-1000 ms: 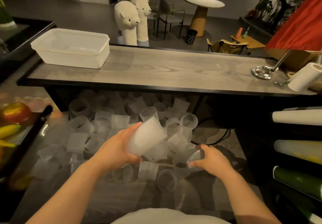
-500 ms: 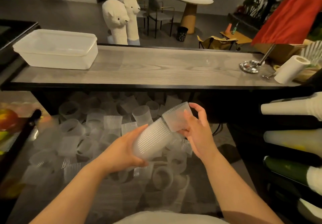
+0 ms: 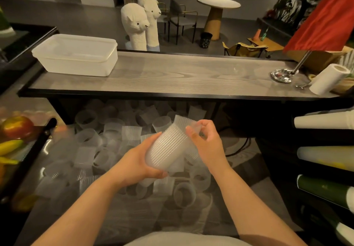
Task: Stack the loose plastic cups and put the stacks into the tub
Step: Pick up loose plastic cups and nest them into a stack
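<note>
My left hand (image 3: pixel 140 162) grips a tilted stack of ribbed translucent plastic cups (image 3: pixel 168 148) from below, its open end pointing up and right. At that open end my right hand (image 3: pixel 206 142) pinches a single cup (image 3: pixel 188 124) by the rim, partly nested in the stack. Many loose cups (image 3: pixel 107 142) lie scattered on the lower worktop beneath my hands. The white plastic tub (image 3: pixel 76 56) stands on the raised wooden counter at the far left, with nothing visible inside.
The counter (image 3: pixel 182 77) runs across above the cup pile. A paper towel roll (image 3: pixel 328 79) and a metal stand base (image 3: pixel 281 75) sit at its right end. Fruit (image 3: pixel 17 128) lies at the left; rolled sleeves (image 3: pixel 323 125) are shelved at the right.
My right hand picked a single cup off the pile, lifted it, and has brought it onto the open end of the stack held in my left hand.
</note>
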`<action>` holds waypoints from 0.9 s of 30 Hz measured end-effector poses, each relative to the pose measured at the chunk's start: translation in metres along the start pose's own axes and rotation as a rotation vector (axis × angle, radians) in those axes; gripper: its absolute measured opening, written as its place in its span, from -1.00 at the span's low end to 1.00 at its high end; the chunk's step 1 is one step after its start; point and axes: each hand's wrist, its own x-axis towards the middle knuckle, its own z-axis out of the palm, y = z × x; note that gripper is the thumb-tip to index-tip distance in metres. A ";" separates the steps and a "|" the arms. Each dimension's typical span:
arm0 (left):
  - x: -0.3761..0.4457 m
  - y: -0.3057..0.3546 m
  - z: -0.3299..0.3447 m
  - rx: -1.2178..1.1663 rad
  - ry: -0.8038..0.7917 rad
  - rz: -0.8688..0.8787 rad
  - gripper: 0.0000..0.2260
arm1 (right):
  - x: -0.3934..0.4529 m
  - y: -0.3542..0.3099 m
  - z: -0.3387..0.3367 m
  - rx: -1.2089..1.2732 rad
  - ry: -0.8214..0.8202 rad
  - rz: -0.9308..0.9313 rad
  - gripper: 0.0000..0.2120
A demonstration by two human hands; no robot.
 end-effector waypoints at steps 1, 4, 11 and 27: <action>0.000 0.000 -0.001 -0.006 0.011 -0.001 -0.08 | -0.001 0.000 0.002 -0.051 -0.001 -0.006 -0.76; 0.000 0.000 -0.003 -0.039 0.058 -0.007 -0.08 | -0.005 0.004 0.009 -0.171 -0.049 -0.006 -0.78; 0.002 -0.004 -0.009 0.006 0.092 -0.030 -0.07 | 0.002 0.017 -0.006 -0.189 -0.380 0.112 -0.48; 0.017 -0.019 0.007 0.125 0.060 -0.088 -0.01 | 0.008 0.123 -0.039 -1.011 -0.138 0.549 -0.77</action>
